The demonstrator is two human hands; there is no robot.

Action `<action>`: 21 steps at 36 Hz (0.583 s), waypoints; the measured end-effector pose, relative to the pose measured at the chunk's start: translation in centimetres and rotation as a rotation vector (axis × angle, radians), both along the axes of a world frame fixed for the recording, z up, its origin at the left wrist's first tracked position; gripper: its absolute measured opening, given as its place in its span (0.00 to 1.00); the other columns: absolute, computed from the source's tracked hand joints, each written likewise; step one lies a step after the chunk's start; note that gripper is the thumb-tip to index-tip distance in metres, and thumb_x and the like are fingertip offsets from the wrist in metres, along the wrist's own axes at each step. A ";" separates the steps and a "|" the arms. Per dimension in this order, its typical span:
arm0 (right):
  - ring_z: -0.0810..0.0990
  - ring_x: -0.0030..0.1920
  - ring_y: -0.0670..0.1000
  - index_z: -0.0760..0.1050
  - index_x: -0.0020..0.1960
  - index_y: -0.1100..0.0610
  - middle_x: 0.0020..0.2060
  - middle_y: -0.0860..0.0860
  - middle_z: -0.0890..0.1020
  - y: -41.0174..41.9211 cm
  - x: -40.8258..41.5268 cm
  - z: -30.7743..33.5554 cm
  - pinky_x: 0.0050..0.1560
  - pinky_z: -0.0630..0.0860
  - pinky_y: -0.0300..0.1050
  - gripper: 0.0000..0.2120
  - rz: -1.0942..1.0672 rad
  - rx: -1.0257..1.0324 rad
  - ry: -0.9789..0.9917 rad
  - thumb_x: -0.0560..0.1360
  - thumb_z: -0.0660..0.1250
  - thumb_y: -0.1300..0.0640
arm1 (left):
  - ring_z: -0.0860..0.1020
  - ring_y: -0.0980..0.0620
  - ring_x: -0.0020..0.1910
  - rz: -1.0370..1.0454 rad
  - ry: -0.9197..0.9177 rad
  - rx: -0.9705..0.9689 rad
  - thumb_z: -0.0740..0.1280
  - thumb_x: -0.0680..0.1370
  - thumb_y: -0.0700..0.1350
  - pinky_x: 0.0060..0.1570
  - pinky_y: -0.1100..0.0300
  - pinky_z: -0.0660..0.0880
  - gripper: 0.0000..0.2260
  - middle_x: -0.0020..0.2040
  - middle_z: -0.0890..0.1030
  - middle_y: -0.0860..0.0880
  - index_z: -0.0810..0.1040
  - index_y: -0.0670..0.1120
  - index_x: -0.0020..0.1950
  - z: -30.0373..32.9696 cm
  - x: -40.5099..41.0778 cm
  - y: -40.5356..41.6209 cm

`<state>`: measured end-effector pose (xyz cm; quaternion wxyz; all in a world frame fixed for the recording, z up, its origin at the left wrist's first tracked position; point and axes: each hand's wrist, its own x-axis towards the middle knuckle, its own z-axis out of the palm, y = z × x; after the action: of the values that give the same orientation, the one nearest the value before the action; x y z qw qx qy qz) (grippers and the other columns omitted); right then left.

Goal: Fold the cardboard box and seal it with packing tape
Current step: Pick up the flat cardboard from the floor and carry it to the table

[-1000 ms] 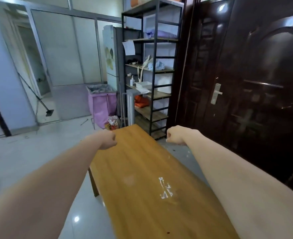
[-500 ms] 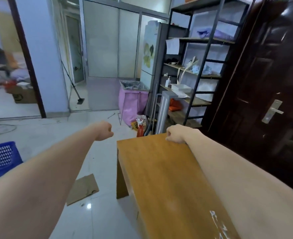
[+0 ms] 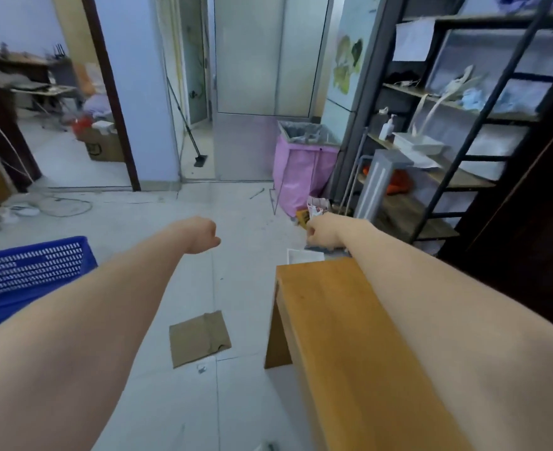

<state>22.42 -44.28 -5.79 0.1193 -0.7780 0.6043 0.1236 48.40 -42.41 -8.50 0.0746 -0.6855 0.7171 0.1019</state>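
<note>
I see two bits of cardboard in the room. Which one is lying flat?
The flattened cardboard piece on the floor tiles, left of the wooden table, lies flat. The other, a cardboard box in the far doorway, stands assembled with things in it.

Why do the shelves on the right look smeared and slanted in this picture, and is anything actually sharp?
Head view: the metal shelf rack is smeared by motion blur and leans because the wide-angle lens bends the edges. The flattened cardboard on the floor and the wooden table are softer than crisp but readable. Both closed fists, left hand and right hand, look slightly blurred. Lighting is even, with no harsh glare.
</note>
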 end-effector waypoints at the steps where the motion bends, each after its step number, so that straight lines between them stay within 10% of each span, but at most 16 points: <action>1: 0.74 0.37 0.53 0.69 0.40 0.55 0.36 0.51 0.74 -1.7 0.4 -0.5 0.42 0.72 0.47 0.09 -0.007 0.028 -0.032 0.78 0.59 0.54 | 0.73 0.42 0.59 -0.002 -0.007 0.008 0.56 0.81 0.50 0.56 0.53 0.69 0.17 0.61 0.76 0.42 0.73 0.41 0.64 -0.4 0.3 -1.4; 8: 0.79 0.39 0.54 0.74 0.57 0.66 0.46 0.57 0.81 -15.2 4.0 -1.9 0.37 0.74 0.43 0.15 -0.025 0.080 -0.214 0.79 0.60 0.55 | 0.73 0.42 0.59 0.037 -0.070 0.031 0.57 0.81 0.51 0.56 0.52 0.69 0.17 0.62 0.75 0.41 0.73 0.42 0.63 -0.4 4.4 -12.4; 21: 0.79 0.38 0.53 0.75 0.56 0.65 0.43 0.55 0.82 -32.7 11.6 -5.2 0.38 0.73 0.43 0.15 0.059 0.163 -0.151 0.78 0.61 0.55 | 0.75 0.43 0.56 0.135 -0.001 0.098 0.57 0.81 0.51 0.53 0.54 0.70 0.17 0.59 0.77 0.42 0.73 0.41 0.63 -3.7 11.2 -27.4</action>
<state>34.02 -77.01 -11.03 0.2239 -0.7903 0.5582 0.1168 59.59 -69.76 -12.24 0.1012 -0.7279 0.6633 0.1413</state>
